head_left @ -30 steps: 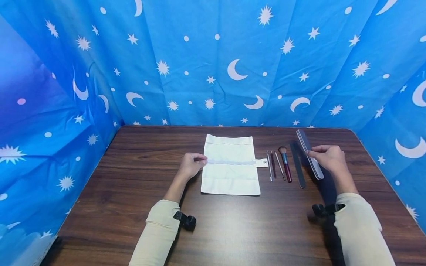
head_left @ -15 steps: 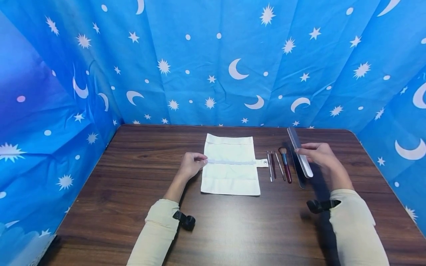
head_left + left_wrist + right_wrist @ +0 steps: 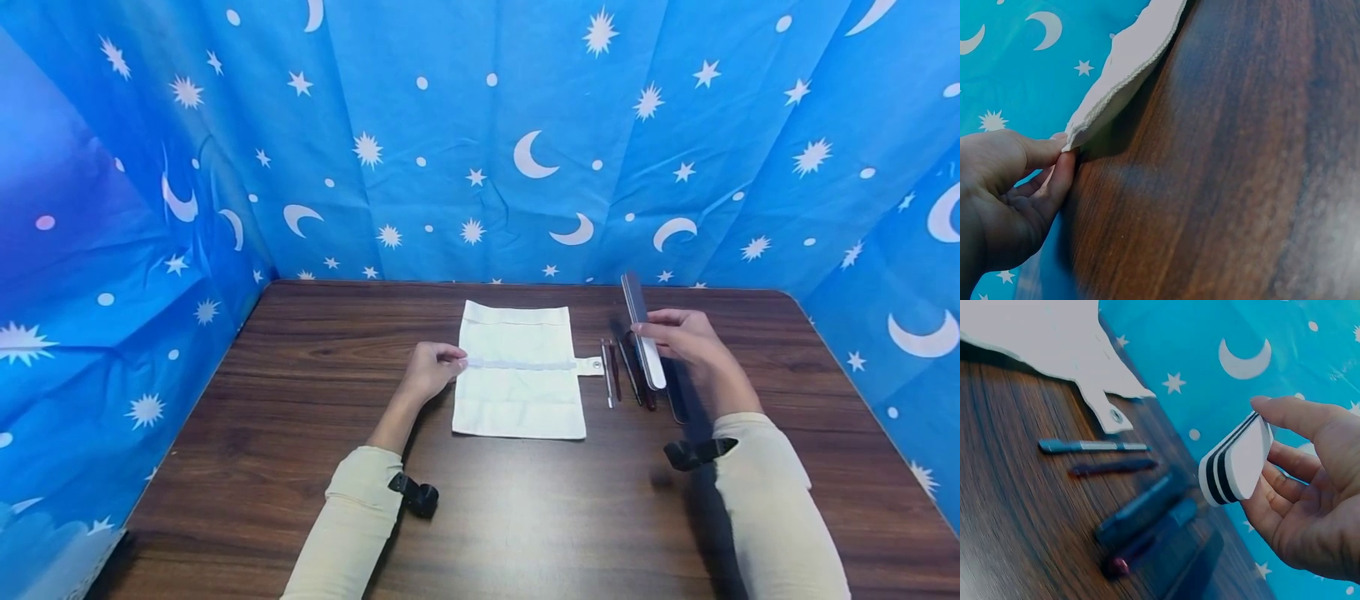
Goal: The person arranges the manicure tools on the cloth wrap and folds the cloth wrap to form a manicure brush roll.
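Observation:
A white fabric tool roll (image 3: 517, 396) lies unfolded on the table, its snap tab (image 3: 589, 367) pointing right. My left hand (image 3: 430, 372) pinches its left edge between thumb and fingers; the left wrist view shows the cloth edge (image 3: 1116, 81) lifted there. Off to the right, my right hand (image 3: 693, 340) holds a thick nail buffer (image 3: 642, 337) by its side. Its white and black layers (image 3: 1221, 478) show in the right wrist view. The buffer is raised over the small tools and hides most of a makeup brush (image 3: 650, 402) in the head view.
Between roll and buffer lie a slim metal tool (image 3: 607, 375), a thin dark red tool (image 3: 616, 371) and another thin one (image 3: 628, 371). A dark nail file (image 3: 677, 398) lies right of the brush. Blue star-patterned cloth (image 3: 450, 125) hangs behind the brown table (image 3: 525, 517).
My right hand has carried the nail buffer leftward, from right of the dark file to above the brush. My left hand keeps its pinch on the roll's edge.

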Available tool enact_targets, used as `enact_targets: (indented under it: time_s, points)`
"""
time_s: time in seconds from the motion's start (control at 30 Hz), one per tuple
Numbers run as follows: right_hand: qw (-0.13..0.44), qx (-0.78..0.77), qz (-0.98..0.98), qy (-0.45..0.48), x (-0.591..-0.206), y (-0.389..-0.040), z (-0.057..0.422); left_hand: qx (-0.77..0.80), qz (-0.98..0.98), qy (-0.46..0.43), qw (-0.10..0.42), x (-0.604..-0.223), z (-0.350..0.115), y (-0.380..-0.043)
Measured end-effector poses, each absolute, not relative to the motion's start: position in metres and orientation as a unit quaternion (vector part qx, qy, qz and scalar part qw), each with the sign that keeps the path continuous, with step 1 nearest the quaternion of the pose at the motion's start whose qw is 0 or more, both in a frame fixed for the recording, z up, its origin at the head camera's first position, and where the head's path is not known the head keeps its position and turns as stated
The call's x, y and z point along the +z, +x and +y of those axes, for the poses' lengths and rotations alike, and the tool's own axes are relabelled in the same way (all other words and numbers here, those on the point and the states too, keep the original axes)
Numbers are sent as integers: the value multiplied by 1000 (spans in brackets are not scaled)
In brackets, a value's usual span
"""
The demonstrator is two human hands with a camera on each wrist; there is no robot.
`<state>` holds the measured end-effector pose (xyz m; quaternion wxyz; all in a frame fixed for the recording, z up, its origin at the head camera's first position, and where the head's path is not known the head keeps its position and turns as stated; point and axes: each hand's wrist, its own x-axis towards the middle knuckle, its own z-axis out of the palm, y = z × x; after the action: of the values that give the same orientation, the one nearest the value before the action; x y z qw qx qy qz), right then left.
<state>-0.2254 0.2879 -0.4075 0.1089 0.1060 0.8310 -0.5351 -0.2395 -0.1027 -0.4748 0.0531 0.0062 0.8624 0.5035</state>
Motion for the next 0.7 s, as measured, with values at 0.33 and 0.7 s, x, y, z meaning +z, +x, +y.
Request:
enact_targets:
  time_s: [0.33,0.7]
  points:
    - [96,-530,837,101,-414,-233,262,509,859,10,57,-474,-102,-240]
    - [75,-556,817,134,-427,-242,235,512,857,8,51,-477,-103,-240]
